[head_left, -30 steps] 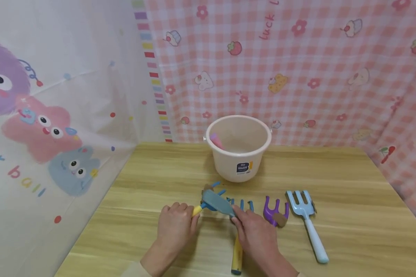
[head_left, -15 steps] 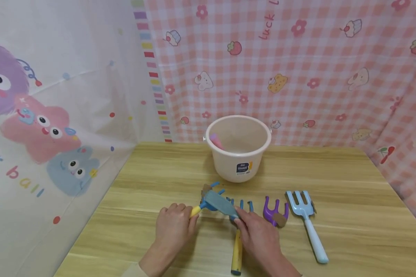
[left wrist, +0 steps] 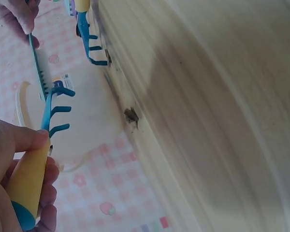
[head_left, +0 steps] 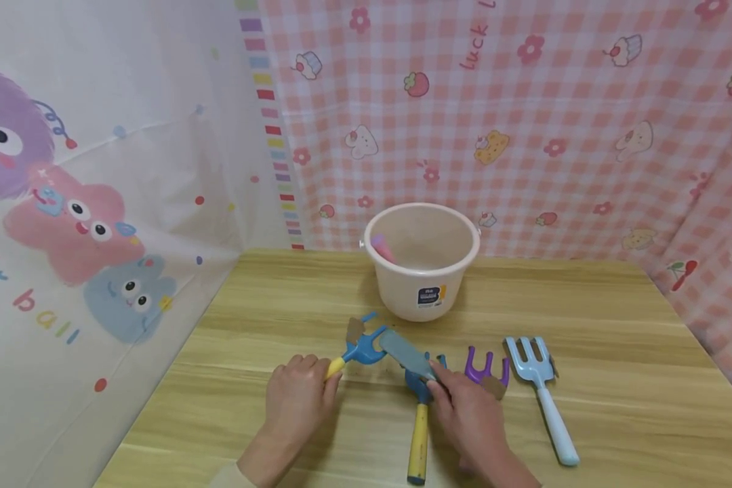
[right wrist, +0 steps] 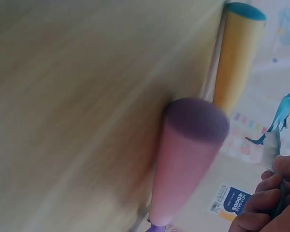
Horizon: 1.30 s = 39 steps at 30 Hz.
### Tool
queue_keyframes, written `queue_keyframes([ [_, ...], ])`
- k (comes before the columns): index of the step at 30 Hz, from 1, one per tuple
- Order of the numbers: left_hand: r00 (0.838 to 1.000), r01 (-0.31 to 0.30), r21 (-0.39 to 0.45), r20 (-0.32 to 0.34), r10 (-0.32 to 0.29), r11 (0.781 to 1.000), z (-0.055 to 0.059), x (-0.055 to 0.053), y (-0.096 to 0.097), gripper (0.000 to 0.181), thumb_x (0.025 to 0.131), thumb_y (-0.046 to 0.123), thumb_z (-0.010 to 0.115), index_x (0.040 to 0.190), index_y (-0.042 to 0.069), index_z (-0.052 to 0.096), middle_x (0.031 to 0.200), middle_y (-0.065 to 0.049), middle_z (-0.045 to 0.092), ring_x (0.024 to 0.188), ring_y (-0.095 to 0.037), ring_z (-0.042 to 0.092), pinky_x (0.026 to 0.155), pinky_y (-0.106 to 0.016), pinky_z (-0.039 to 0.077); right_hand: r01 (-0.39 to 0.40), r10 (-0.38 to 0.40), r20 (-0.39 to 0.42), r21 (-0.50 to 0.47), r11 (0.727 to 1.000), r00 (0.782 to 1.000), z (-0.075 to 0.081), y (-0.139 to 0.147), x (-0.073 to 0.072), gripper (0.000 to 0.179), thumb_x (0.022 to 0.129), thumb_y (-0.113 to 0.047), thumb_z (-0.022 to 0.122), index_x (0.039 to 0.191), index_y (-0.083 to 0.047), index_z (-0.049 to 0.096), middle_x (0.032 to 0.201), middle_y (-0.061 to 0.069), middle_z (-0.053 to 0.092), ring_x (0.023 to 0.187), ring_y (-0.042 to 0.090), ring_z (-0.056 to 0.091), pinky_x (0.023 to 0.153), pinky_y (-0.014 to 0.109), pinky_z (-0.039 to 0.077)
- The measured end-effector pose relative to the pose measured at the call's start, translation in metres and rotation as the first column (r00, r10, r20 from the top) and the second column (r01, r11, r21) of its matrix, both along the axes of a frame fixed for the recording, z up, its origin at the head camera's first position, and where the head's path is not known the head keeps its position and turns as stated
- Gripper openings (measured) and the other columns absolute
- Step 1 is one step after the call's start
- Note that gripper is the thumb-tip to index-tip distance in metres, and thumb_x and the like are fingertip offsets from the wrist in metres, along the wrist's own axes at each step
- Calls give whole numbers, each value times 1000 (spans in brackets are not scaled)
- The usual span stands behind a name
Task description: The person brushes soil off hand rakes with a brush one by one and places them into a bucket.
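Observation:
My left hand grips the yellow handle of a blue hand rake, its tines raised above the table and a brown patch among them. In my right hand is a blue-green brush; its pale bristles show in the right wrist view. The brush's tip is at the rake's tines; whether they touch I cannot tell. Below the brush lies a second blue rake with a yellow handle, its head partly covered. A purple rake with a brown patch lies beside my right hand, its pink handle mostly hidden in the head view.
A cream bucket stands behind the hands, with a pink and purple handle inside. At the right lies a light blue hand fork. Dark crumbs lie on the wooden table. Printed cloths hang at the back and sides.
My left hand has moved slightly left with the rake. My right hand has shifted right with the brush, which now covers less of the rake's head and more of the purple rake is hidden.

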<state>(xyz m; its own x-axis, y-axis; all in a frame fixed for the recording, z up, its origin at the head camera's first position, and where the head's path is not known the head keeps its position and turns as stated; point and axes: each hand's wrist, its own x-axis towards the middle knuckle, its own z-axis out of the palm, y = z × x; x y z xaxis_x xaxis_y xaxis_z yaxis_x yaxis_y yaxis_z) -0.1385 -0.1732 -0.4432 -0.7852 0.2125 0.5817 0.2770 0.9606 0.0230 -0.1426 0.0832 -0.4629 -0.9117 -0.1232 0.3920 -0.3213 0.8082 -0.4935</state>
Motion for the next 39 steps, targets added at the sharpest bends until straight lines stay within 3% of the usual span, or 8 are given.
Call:
queue_keyframes([
  [4, 1000, 11, -16, -14, -11, 1000, 0, -1, 1, 23, 78, 26, 83, 73, 8, 68, 63, 0, 59, 56, -17, 54, 50, -32, 43, -55, 55, -63, 13, 998, 996, 5, -7, 1, 34, 94, -23, 69, 126, -14, 68, 90, 1, 71, 70, 18, 65, 55, 32, 48],
  [7, 999, 18, -27, -28, -19, 999, 0, -1, 3, 24, 77, 26, 82, 70, 9, 66, 61, 1, 57, 54, -16, 52, 49, -31, 42, -122, 129, -98, 71, 990, 987, 7, -17, 1, 33, 93, -24, 69, 126, -16, 69, 85, -2, 68, 66, 13, 61, 51, 25, 44],
  [9, 999, 18, -28, -37, -19, 999, -2, -1, 4, 25, 77, 26, 82, 69, 9, 65, 61, 1, 56, 54, -15, 51, 49, -30, 41, -117, 129, -103, 117, 986, 986, 6, -21, 1, 33, 92, -25, 70, 125, -19, 69, 80, -4, 65, 63, 13, 59, 47, 23, 39],
  [14, 999, 8, -24, -44, -9, 1000, -5, 1, 3, 25, 76, 27, 82, 69, 10, 65, 61, 1, 57, 54, -16, 52, 48, -30, 41, -43, 46, -14, 128, 991, 999, 3, -20, -2, 34, 93, -27, 69, 127, -23, 68, 80, -4, 65, 62, 14, 58, 48, 27, 40],
  [20, 1000, -3, -17, -13, 3, 1000, -5, 3, 2, 25, 77, 28, 83, 72, 9, 67, 63, 1, 59, 55, -16, 53, 49, -30, 41, -45, 43, 45, 49, 998, 998, -1, -14, -4, 35, 95, -26, 67, 128, -19, 67, 91, -2, 70, 69, 14, 61, 56, 30, 45],
  [31, 1000, -19, -35, 24, 20, 999, -6, 4, 1, 24, 78, 28, 83, 73, 10, 68, 65, 1, 61, 58, -16, 54, 52, -31, 43, -34, 33, 106, 7, 999, 994, 0, -3, -5, 36, 96, -28, 66, 131, -20, 65, 105, 3, 72, 84, 24, 69, 65, 40, 53],
  [33, 999, -21, -42, 33, 22, 999, -6, 4, 1, 24, 78, 28, 82, 73, 10, 67, 66, 1, 61, 59, -17, 54, 54, -32, 44, -48, 47, 80, 7, 999, 996, 2, -3, -5, 36, 96, -28, 66, 130, -19, 66, 107, 3, 72, 84, 23, 69, 64, 39, 53],
  [39, 999, -11, -42, 51, 14, 999, -5, 4, 5, 23, 78, 28, 82, 73, 9, 68, 66, 1, 61, 58, -16, 54, 54, -33, 45, -128, 131, -37, 75, 989, 991, 3, -20, -1, 34, 93, -27, 69, 127, -21, 68, 86, -5, 68, 65, 12, 59, 49, 24, 39],
])
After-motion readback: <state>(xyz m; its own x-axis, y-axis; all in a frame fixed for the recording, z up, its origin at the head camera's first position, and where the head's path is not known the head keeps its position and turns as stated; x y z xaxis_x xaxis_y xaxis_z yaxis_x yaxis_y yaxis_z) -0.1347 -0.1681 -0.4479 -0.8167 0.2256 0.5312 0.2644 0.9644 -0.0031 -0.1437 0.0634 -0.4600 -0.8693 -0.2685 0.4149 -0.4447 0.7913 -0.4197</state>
